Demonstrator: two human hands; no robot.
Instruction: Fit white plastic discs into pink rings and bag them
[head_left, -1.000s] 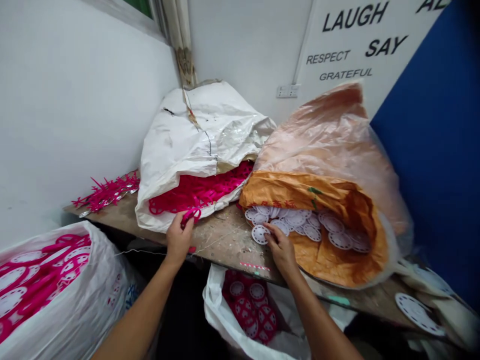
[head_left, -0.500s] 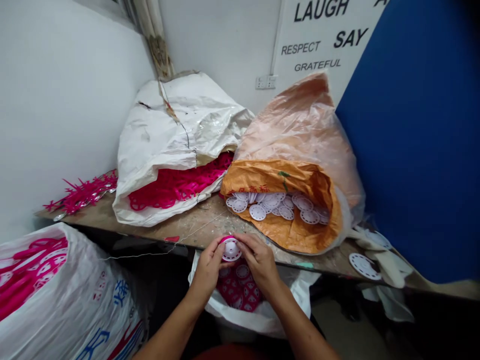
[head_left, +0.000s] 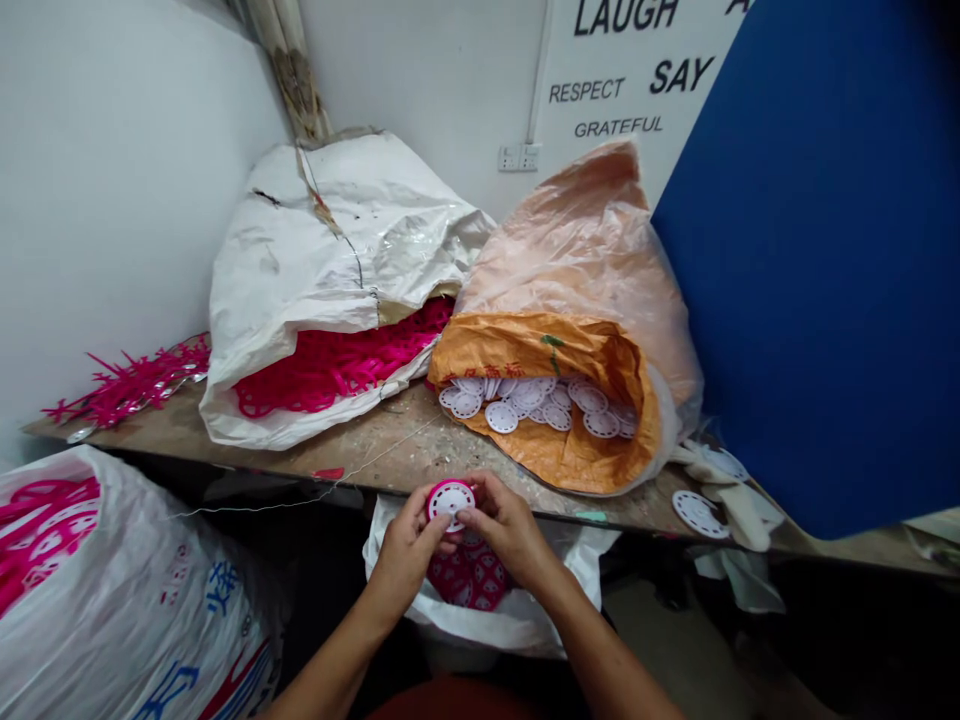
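Between my two hands is a white slotted plastic disc (head_left: 452, 496) seated in a pink ring. My left hand (head_left: 411, 540) grips it from the left, thumb on the lower face. From the right, my right hand (head_left: 504, 520) holds the same disc, its thumb pressing near the centre. Beneath them a white sack (head_left: 465, 625) hangs open below the table edge, with pink-and-white pieces (head_left: 469, 580) inside. Past my hands, an orange sack (head_left: 559, 462) lies open on the table, showing loose white discs (head_left: 541, 400) in its mouth.
A white sack (head_left: 322, 230) of pink plastic parts (head_left: 337, 365) lies at the back left of the worn table (head_left: 397, 440). Another full sack (head_left: 142, 580) stands at the lower left. Pink spiky pieces (head_left: 139, 380) and a stray disc (head_left: 700, 513) rest on the table. A blue panel (head_left: 817, 270) bounds the right.
The disc has tilted to face me more, and both thumbs have shifted onto its lower face. The whole view has swung slightly to the right. Both hands still hold the disc.
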